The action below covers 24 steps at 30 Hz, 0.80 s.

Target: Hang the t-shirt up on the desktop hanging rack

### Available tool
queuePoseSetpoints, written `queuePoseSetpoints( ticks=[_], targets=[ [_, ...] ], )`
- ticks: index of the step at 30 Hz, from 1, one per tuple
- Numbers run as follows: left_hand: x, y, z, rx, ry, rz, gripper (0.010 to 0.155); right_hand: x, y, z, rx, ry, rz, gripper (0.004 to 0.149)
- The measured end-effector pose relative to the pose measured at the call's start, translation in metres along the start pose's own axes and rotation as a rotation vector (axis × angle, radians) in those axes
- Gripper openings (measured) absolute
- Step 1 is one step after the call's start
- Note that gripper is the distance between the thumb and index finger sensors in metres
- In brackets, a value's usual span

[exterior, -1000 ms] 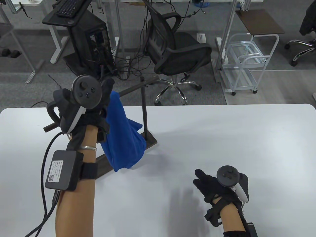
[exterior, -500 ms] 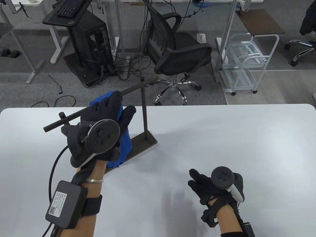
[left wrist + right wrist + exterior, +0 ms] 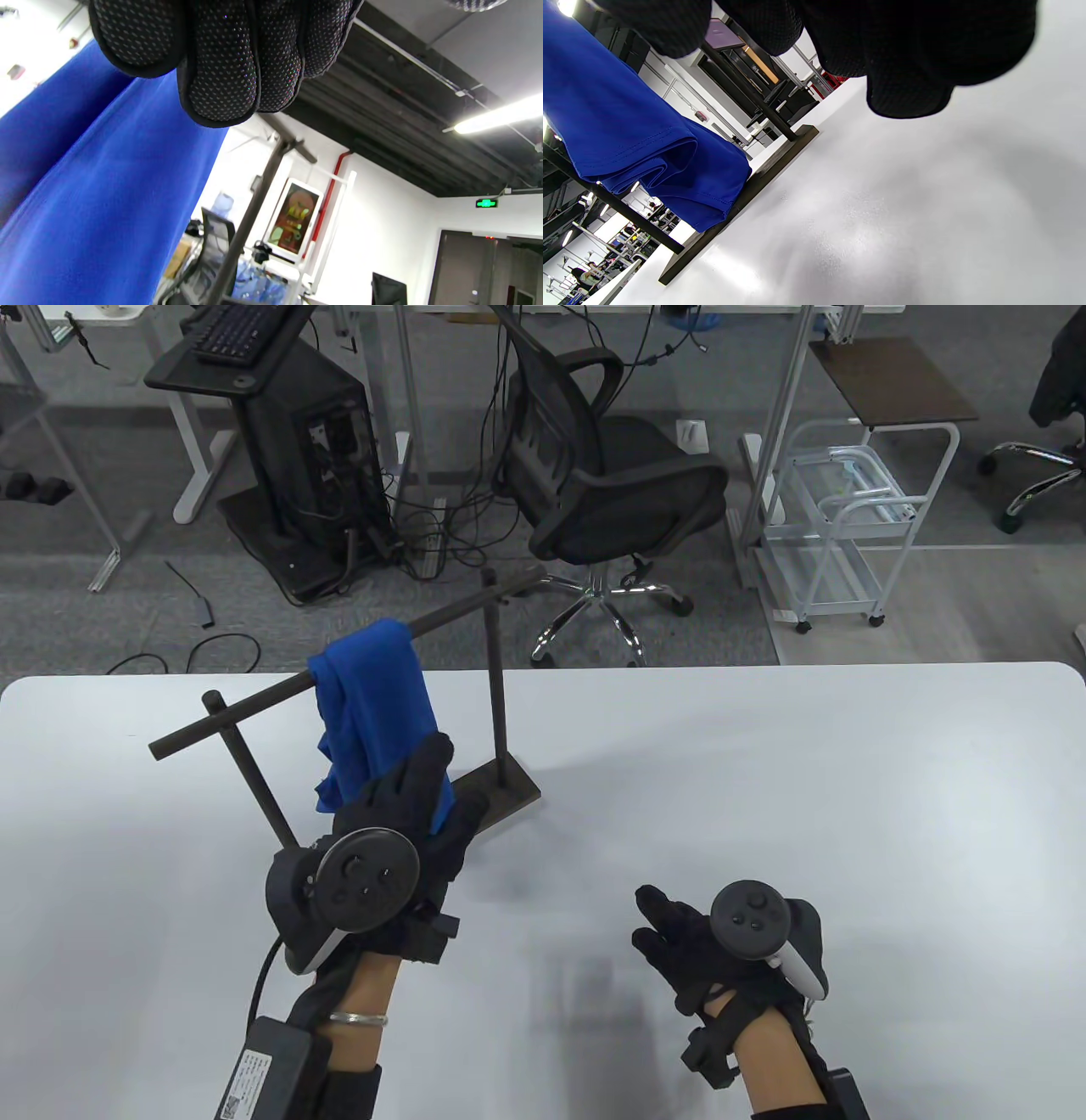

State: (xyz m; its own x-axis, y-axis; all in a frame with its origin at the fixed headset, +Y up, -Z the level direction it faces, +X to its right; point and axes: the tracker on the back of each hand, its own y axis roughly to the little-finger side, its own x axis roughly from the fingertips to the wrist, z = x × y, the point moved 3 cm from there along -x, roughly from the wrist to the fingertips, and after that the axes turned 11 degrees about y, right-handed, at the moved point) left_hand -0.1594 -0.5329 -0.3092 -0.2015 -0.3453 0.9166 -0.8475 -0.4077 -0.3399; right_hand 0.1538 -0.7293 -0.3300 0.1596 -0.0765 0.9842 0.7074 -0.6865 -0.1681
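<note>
One t-shirt (image 3: 373, 704), one rack (image 3: 496, 678), two hands, one table (image 3: 764, 780).

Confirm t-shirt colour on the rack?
Solid royal blue, no print visible. The t-shirt shows best in the table view, draped over the rack bar.

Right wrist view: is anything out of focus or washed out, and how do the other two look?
Right wrist view: fingers blurred, glare on the table. Left wrist view: fingertips sharp, ceiling light blown out. Table view: sharp, with a soft shadow before the right hand.

An office or lab workspace: beyond the white bench (image 3: 764, 780), a black mesh office chair (image 3: 611, 483) stands at centre top on grey carpet. At upper left a computer tower (image 3: 318, 449) trails tangled cables (image 3: 441, 526); a white wire trolley (image 3: 848, 526) stands upper right.
</note>
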Motion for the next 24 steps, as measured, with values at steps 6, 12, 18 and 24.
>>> queuePoseSetpoints(
  ticks=[6, 12, 18, 24],
  targets=[
    [0.017, 0.013, 0.042, -0.044, 0.085, 0.021, 0.080, -0.001, -0.005, -0.003, 0.006, 0.024, 0.049, 0.064],
    [0.038, 0.033, 0.079, 0.039, 0.120, -0.016, 0.081, -0.001, -0.007, -0.005, 0.015, 0.027, 0.070, 0.064],
    [0.066, 0.055, 0.134, 0.208, 0.182, -0.056, 0.083, -0.002, -0.009, -0.010, 0.037, 0.012, 0.082, 0.064],
    [0.078, 0.070, 0.172, 0.240, 0.315, -0.077, 0.083, -0.002, -0.010, -0.016, 0.059, -0.006, 0.091, 0.065]
  ],
)
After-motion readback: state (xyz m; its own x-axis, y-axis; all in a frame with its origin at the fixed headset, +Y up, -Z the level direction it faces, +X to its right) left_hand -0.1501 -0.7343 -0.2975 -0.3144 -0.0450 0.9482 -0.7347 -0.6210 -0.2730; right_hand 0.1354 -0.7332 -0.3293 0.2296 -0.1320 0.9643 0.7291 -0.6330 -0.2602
